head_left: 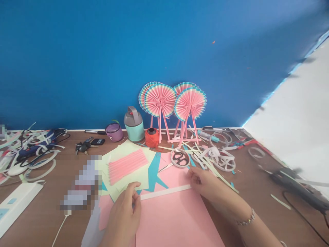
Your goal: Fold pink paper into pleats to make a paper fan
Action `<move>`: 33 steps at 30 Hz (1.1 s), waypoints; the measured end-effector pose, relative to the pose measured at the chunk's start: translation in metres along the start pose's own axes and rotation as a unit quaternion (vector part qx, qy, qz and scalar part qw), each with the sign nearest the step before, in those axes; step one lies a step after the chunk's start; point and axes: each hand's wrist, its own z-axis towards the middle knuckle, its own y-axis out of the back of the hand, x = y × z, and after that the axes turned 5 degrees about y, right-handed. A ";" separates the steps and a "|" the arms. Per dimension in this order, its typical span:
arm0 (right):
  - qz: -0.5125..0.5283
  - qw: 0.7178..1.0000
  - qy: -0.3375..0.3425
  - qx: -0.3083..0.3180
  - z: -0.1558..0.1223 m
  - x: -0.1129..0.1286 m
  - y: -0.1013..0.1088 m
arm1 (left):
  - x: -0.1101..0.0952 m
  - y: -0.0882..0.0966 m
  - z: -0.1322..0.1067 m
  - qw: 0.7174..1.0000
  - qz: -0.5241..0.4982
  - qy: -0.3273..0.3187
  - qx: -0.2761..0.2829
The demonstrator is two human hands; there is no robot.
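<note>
A narrow white paper strip (166, 192) lies across a large pink sheet (177, 219) on the brown table. My left hand (124, 214) pinches the strip's left end with thumb and fingers closed. Its right end is pinched by my right hand (205, 183), which wears a bracelet at the wrist. Behind the strip lie pale green sheets (128, 154) with a pleated pink paper (127, 165) on top and blue offcuts (154, 171).
Pink pleated paper fans (174, 101) on sticks stand against the blue wall, next to a teal jar (134, 125), an orange spool (151, 137) and a purple cup (113, 132). Scissors (180, 157) lie among paper rings and strips. A glue gun (295, 187) lies right; keys (86, 144) and cables lie left.
</note>
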 end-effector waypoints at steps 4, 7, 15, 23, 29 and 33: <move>-0.005 1.000 -0.010 -0.001 -0.002 0.008 0.004 | -0.001 -0.001 0.000 1.000 -0.003 -0.007 -0.019; -0.009 1.000 -0.009 -0.005 -0.003 0.012 0.005 | -0.006 -0.002 -0.003 0.999 -0.007 -0.005 -0.043; -0.008 1.000 -0.023 0.001 -0.008 0.022 0.009 | -0.006 -0.003 -0.003 0.998 0.000 -0.012 -0.061; -0.014 1.000 -0.020 -0.017 -0.009 0.024 0.008 | 0.001 -0.007 0.000 0.998 -0.003 -0.018 -0.067; -0.014 1.000 -0.022 -0.011 -0.007 0.022 0.007 | -0.007 -0.004 -0.004 0.998 -0.001 -0.019 -0.056; -0.026 0.999 -0.020 -0.014 -0.006 0.019 0.005 | -0.008 -0.004 -0.004 0.999 0.002 -0.013 -0.047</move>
